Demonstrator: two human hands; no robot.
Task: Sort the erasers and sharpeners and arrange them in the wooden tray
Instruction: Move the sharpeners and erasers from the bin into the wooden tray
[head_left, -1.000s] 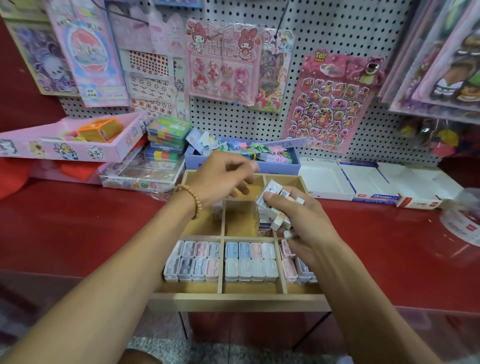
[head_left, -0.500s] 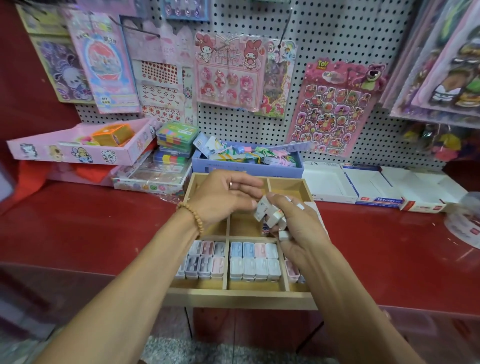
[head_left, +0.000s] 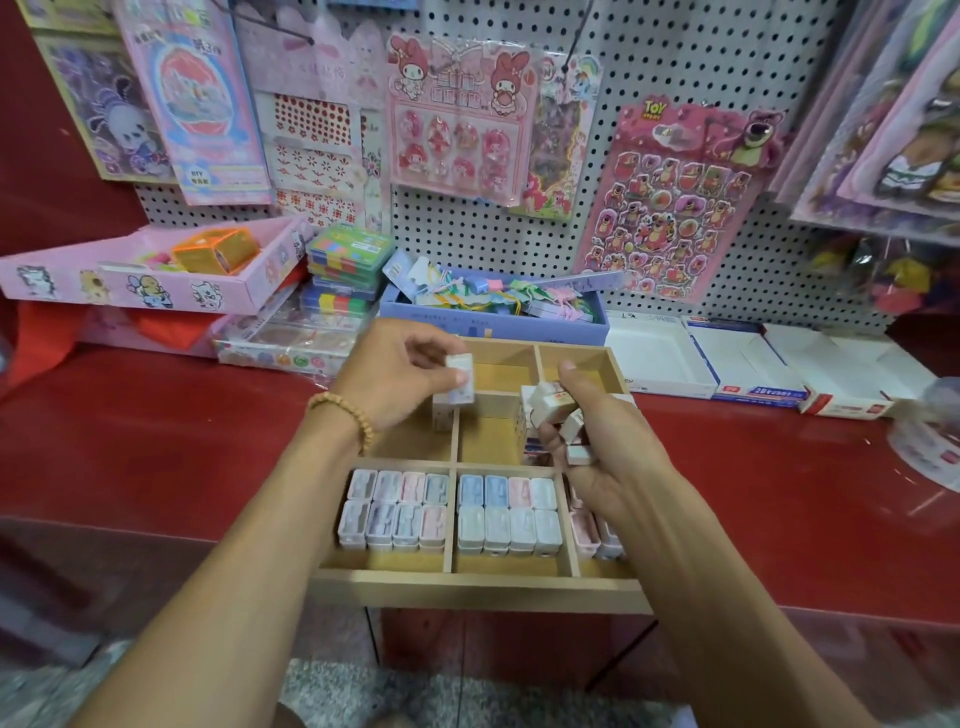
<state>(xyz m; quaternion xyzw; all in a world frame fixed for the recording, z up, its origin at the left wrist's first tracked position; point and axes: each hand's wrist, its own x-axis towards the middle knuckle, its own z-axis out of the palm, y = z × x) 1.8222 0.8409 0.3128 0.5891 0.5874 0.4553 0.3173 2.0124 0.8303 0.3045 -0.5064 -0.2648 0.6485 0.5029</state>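
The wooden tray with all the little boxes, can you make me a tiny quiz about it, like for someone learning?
1. True or false: the left hand holds one small white eraser above the wooden tray.
2. Which hand holds a bunch of erasers at once? A) left B) right C) neither
3. Fill in: the front-left compartment has two rows of little cases, ____ in each row.

Key: 1. True. 2. B, the right hand holds several erasers. 3. Four.
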